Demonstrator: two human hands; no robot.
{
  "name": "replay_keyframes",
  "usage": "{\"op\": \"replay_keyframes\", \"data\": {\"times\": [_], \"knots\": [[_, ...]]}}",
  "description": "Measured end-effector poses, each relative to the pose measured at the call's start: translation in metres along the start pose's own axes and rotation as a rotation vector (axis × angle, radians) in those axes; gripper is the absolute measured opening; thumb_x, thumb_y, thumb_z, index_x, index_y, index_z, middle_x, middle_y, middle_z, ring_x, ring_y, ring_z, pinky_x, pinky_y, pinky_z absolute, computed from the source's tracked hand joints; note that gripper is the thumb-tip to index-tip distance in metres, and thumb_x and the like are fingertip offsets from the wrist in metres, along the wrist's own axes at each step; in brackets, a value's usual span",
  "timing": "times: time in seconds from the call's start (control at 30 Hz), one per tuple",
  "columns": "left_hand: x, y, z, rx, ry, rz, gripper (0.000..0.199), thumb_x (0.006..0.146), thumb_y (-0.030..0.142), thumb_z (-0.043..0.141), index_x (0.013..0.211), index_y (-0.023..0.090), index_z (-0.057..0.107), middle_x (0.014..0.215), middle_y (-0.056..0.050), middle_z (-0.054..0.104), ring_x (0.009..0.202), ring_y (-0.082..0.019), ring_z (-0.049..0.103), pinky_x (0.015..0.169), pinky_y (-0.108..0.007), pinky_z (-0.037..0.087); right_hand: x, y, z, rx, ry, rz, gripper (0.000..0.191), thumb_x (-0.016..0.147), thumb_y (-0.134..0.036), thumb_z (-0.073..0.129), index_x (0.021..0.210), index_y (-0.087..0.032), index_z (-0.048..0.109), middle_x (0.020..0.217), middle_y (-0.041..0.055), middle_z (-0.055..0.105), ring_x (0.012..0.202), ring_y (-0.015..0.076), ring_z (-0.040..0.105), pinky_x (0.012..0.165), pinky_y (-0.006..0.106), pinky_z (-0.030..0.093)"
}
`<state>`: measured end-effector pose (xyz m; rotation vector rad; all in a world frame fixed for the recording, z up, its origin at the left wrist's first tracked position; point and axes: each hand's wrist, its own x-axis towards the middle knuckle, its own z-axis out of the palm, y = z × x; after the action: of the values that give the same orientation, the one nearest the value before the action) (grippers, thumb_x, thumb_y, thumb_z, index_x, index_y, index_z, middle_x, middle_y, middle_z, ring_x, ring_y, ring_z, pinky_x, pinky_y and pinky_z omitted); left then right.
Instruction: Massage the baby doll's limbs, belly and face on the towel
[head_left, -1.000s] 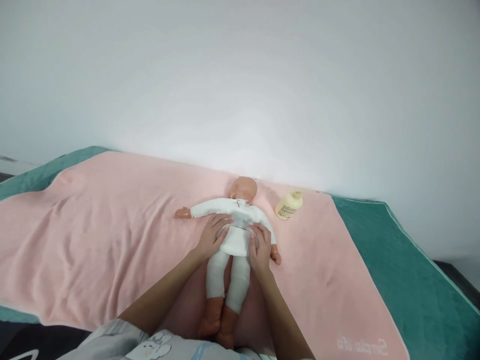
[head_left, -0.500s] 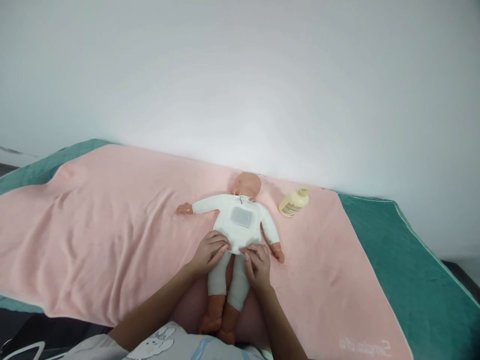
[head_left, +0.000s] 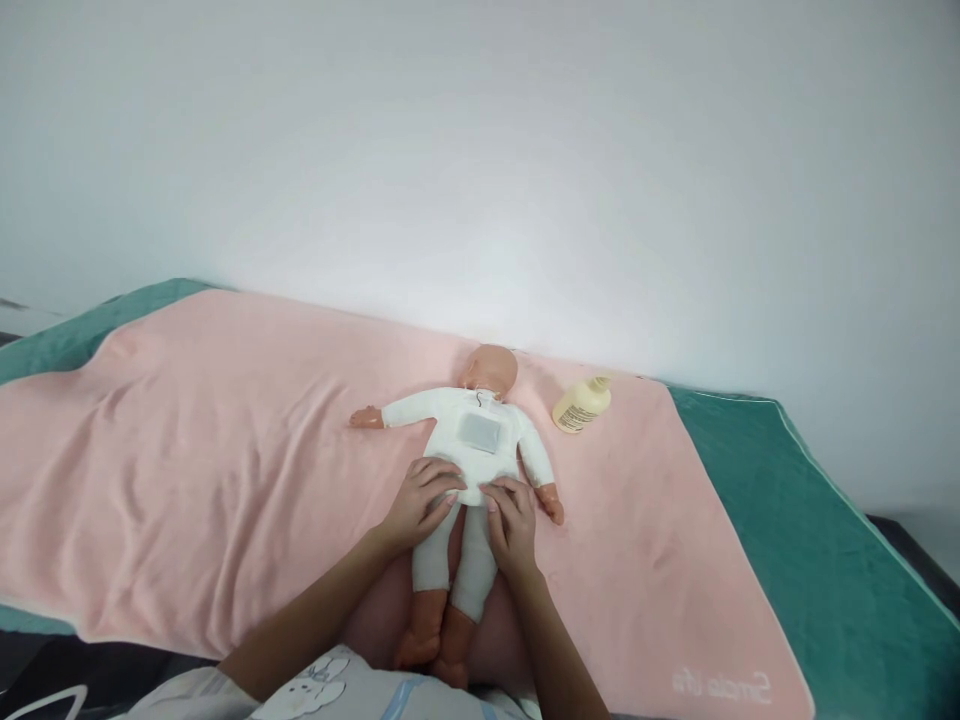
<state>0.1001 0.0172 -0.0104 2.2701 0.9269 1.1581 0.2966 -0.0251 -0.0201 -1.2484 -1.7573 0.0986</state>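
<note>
A baby doll [head_left: 491,465] with a white cloth body and brown plastic head, hands and feet lies on the pink blanket, head toward the wall. A grey rectangular panel [head_left: 481,432] is set in its torso. My left hand [head_left: 420,500] rests on the left side of the doll's lower torso, fingers stretched over the cloth and thumb apart. On the other side, my right hand [head_left: 514,520] touches the lower torso with bent fingers, its thumb also apart. A small gap separates the fingertips of the two hands. Neither hand visibly grips anything.
A pale yellow bottle [head_left: 582,405] with printed text stands right of the doll, near the wall [head_left: 480,180]. Under the wrinkled pink blanket [head_left: 225,450] lies a green cover [head_left: 810,520], showing at both sides. A white curved object [head_left: 56,705] shows at the lower left.
The fingers of both hands have loosened and spread slightly on the doll's lower torso. The whole view has shifted a little; doll and bottle keep their places on the blanket.
</note>
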Motion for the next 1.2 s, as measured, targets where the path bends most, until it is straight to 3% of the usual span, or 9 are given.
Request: {"op": "replay_keyframes", "data": {"times": [0.13, 0.4, 0.57, 0.73, 1.07, 1.2], "knots": [[0.002, 0.002, -0.001, -0.002, -0.049, -0.045, 0.026, 0.095, 0.03, 0.042, 0.105, 0.023, 0.065, 0.114, -0.006, 0.065, 0.112, -0.023, 0.052, 0.1, -0.043, 0.037, 0.001, 0.002, 0.001, -0.028, 0.0, 0.021, 0.029, 0.094, -0.018, 0.043, 0.107, -0.024, 0.068, 0.108, 0.008, 0.059, 0.104, 0.0222, 0.055, 0.089, 0.041, 0.043], [0.008, -0.011, 0.002, -0.039, -0.162, -0.079, 0.026, 0.095, 0.034, 0.045, 0.106, 0.024, 0.066, 0.113, -0.005, 0.066, 0.109, -0.022, 0.054, 0.099, -0.041, 0.037, 0.009, 0.005, 0.006, 0.045, -0.025, 0.141, 0.031, 0.096, -0.023, 0.042, 0.095, -0.022, 0.072, 0.097, 0.0064, 0.064, 0.097, 0.0201, 0.056, 0.086, 0.038, 0.042], [0.01, -0.009, 0.001, -0.018, -0.129, -0.046, 0.024, 0.095, 0.033, 0.045, 0.105, 0.023, 0.065, 0.112, -0.005, 0.066, 0.108, -0.021, 0.054, 0.098, -0.04, 0.037, 0.014, 0.004, 0.005, 0.09, -0.016, 0.184, 0.032, 0.096, -0.026, 0.042, 0.088, -0.022, 0.072, 0.093, 0.0061, 0.063, 0.095, 0.0208, 0.056, 0.087, 0.038, 0.043], [0.009, -0.004, 0.001, 0.028, -0.043, -0.037, 0.025, 0.095, 0.03, 0.045, 0.11, 0.022, 0.063, 0.121, -0.007, 0.061, 0.116, -0.022, 0.051, 0.101, -0.042, 0.035, 0.016, 0.007, 0.005, 0.076, 0.012, 0.141, 0.032, 0.097, -0.029, 0.039, 0.102, -0.021, 0.07, 0.108, 0.0087, 0.06, 0.107, 0.0224, 0.054, 0.092, 0.041, 0.043], [0.013, -0.014, 0.004, 0.0, -0.117, -0.064, 0.024, 0.095, 0.032, 0.046, 0.109, 0.023, 0.063, 0.116, -0.005, 0.064, 0.112, -0.022, 0.053, 0.1, -0.042, 0.038, 0.021, 0.008, 0.009, 0.037, -0.018, 0.167, 0.032, 0.097, -0.027, 0.039, 0.094, -0.021, 0.07, 0.099, 0.0059, 0.064, 0.102, 0.0213, 0.056, 0.091, 0.039, 0.042], [0.013, -0.012, 0.004, 0.022, -0.083, -0.037, 0.027, 0.094, 0.032, 0.046, 0.116, 0.022, 0.059, 0.119, -0.008, 0.06, 0.116, -0.023, 0.05, 0.102, -0.042, 0.038, 0.017, 0.008, 0.008, 0.0, 0.008, 0.101, 0.031, 0.097, -0.025, 0.039, 0.102, -0.021, 0.069, 0.105, 0.0076, 0.063, 0.105, 0.0218, 0.055, 0.092, 0.04, 0.042]]}}
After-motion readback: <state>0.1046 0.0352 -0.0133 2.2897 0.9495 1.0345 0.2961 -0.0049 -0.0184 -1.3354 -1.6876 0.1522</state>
